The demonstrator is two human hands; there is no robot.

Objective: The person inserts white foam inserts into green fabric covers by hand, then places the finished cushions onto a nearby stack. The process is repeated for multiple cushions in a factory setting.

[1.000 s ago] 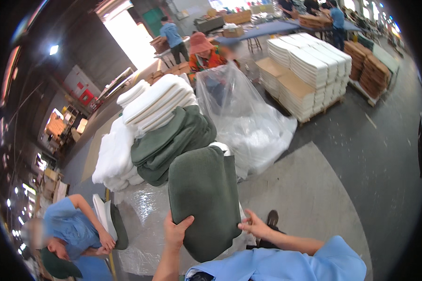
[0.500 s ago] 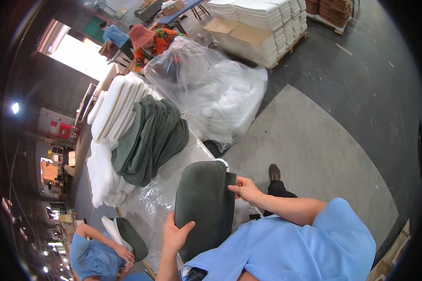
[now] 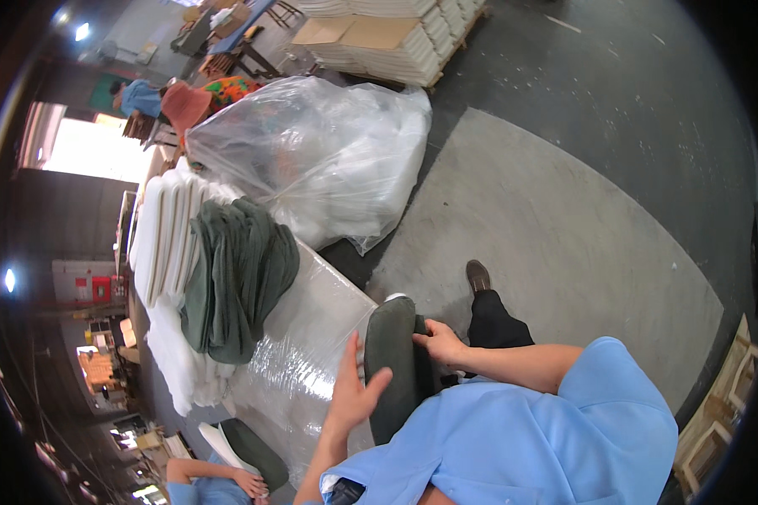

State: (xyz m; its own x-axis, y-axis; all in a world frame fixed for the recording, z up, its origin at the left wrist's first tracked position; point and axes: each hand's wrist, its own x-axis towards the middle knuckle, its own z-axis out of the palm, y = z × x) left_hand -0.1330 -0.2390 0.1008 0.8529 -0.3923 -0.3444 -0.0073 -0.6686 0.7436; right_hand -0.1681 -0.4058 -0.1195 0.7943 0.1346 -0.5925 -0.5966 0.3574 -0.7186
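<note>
A rounded dark green fabric cover [image 3: 392, 370] stands tilted in front of me, with a bit of white padding showing at its top. My left hand [image 3: 355, 396] holds its left side, thumb across the green face and fingers stretched along the edge. At the right side, my right hand [image 3: 442, 343] pinches a loose flap of the cover between thumb and fingers. Under it all is a table wrapped in clear plastic film [image 3: 290, 362]. Farther left on that table lies a heap of green covers [image 3: 240, 273], beside a stack of white pads [image 3: 167, 231].
A large clear plastic bag of white filling [image 3: 345, 160] bulges at the table's far end, with a person in a red hat [image 3: 185, 108] behind it. At lower left, another person's hand [image 3: 248, 483] holds a green-and-white pad [image 3: 253, 453]. Stacked white pads [image 3: 387, 46] stand on a pallet.
My view has swung right, shifting the surroundings left. The cover has turned more edge-on, and my left hand has moved up along its side. My right hand keeps its pinch on the flap.
</note>
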